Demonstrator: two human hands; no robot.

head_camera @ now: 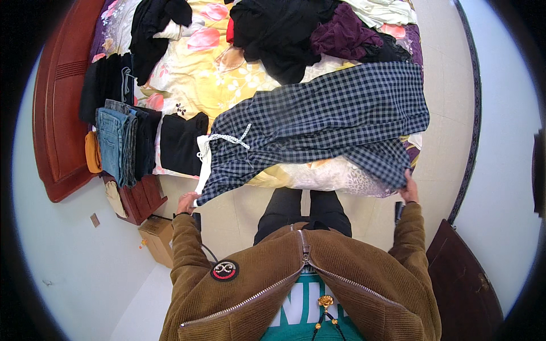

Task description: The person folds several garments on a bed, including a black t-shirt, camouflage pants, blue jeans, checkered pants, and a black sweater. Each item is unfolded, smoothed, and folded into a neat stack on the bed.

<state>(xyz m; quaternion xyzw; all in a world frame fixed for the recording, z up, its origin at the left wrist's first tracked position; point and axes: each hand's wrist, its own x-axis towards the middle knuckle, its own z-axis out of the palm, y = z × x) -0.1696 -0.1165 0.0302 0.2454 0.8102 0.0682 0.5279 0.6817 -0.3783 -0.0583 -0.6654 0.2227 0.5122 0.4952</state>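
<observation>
Blue-and-black checked drawstring trousers (315, 113) lie stretched across the near side of the bed, waistband to the left and hems to the right. My left hand (187, 202) grips the near corner of the white-lined waistband (205, 160). A white cord (230, 138) trails from that waistband over the cloth. At the other end, my right hand (410, 189) holds the near leg's hem, which is partly folded under the far leg. Just left of the waistband sits a folded black garment (181, 143).
Folded jeans (111, 143) and dark folded trousers (106, 85) line the bed's left side by a wooden headboard (66, 98). Loose black clothes (277, 34) and a purple garment (343, 34) lie at the back. A cardboard box (158, 238) stands below a wooden nightstand (138, 196).
</observation>
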